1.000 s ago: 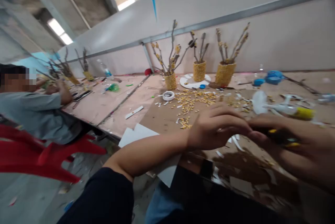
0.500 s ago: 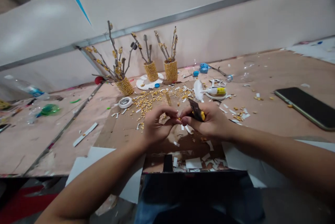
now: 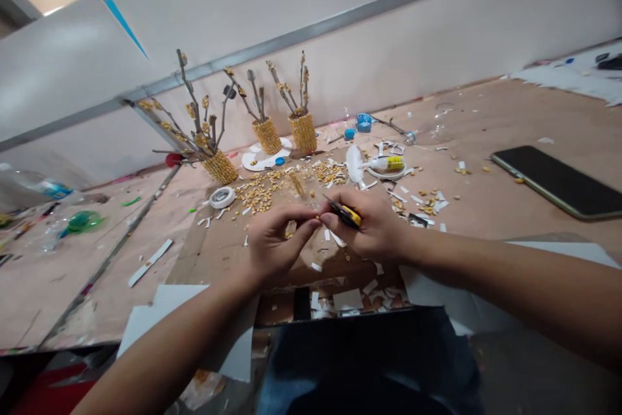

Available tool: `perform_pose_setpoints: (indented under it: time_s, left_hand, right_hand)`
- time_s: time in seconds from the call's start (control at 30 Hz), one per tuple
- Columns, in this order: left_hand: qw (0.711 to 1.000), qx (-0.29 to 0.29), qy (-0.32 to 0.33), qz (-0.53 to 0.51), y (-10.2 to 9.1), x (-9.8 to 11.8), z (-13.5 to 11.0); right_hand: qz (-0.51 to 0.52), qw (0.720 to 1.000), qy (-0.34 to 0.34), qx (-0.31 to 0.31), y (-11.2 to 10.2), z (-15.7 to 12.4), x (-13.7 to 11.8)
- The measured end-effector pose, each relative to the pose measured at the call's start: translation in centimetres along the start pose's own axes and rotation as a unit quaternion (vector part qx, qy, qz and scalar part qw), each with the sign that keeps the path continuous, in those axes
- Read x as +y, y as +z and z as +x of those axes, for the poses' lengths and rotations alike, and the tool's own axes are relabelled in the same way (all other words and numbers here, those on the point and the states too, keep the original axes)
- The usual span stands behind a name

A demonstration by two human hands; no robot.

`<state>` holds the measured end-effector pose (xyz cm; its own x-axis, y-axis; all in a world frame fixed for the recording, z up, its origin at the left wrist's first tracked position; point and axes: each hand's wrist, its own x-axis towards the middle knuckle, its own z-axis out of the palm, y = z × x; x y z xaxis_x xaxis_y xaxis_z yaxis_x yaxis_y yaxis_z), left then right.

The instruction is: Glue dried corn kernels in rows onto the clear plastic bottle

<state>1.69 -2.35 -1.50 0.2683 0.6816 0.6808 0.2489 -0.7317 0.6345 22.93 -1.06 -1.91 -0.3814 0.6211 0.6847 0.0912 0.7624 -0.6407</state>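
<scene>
My left hand (image 3: 276, 238) is closed in a pinch, thumb against fingertips, on a small yellow corn kernel (image 3: 317, 217). Meeting it at the fingertips, my right hand (image 3: 376, 224) is wrapped round a black and yellow utility knife (image 3: 350, 215), whose tip points up and left. The right thumb is close to the kernel; whether it touches is too small to tell. Beyond both hands lie many loose corn kernels (image 3: 260, 196) on a cardboard sheet (image 3: 214, 246). A clear piece bearing a row of kernels (image 3: 297, 186) is just past the fingertips.
Three kernel-covered pots (image 3: 219, 168) with twigs stand by the wall. A tape roll (image 3: 222, 197) lies left of the kernels. To the right are a glue bottle (image 3: 387, 163) and a phone (image 3: 558, 180). White paper scraps (image 3: 347, 300) litter the front edge.
My view has turned slightly right, so the table things appear further left. The knife in my right hand has tilted from steep to flatter. Both hands stay together at the kernel.
</scene>
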Motion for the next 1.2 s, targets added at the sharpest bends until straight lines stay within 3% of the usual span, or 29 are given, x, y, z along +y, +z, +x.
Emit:
perform_pose_setpoints:
  time_s: [0.2, 0.43, 0.63, 0.8, 0.93, 1.03, 1.2]
  left_hand:
    - [0.985, 0.021, -0.138, -0.101, 0.7, 1.0, 0.6]
    - [0.975, 0.005, -0.171, -0.143, 0.8, 0.9, 0.8]
    - [0.958, -0.092, -0.165, -0.215, -0.8, 0.9, 1.8]
    - [0.985, -0.086, -0.128, -0.074, -7.0, -0.8, 4.4]
    - [0.957, -0.154, -0.232, 0.084, -11.2, -3.8, 5.5]
    - [0.91, -0.244, -0.271, 0.199, -12.3, -5.9, 5.4]
    - [0.879, -0.27, -0.264, 0.291, -12.8, -7.7, 5.2]
  right_hand:
    - [-0.012, 0.999, 0.029, 0.034, 0.0, 0.1, 0.0]
    - [-0.03, 0.999, 0.009, 0.009, 0.3, 0.0, 0.9]
    - [-0.059, 0.998, 0.001, 0.013, 0.2, 0.0, 1.3]
    - [-0.076, 0.994, 0.019, 0.082, -0.6, 0.5, 1.7]
    - [-0.071, 0.989, 0.044, 0.125, -1.3, 0.8, 2.2]
    - [-0.068, 0.986, 0.063, 0.136, -1.5, 0.8, 2.4]
    - [-0.079, 0.984, 0.068, 0.142, -1.4, 0.8, 2.6]
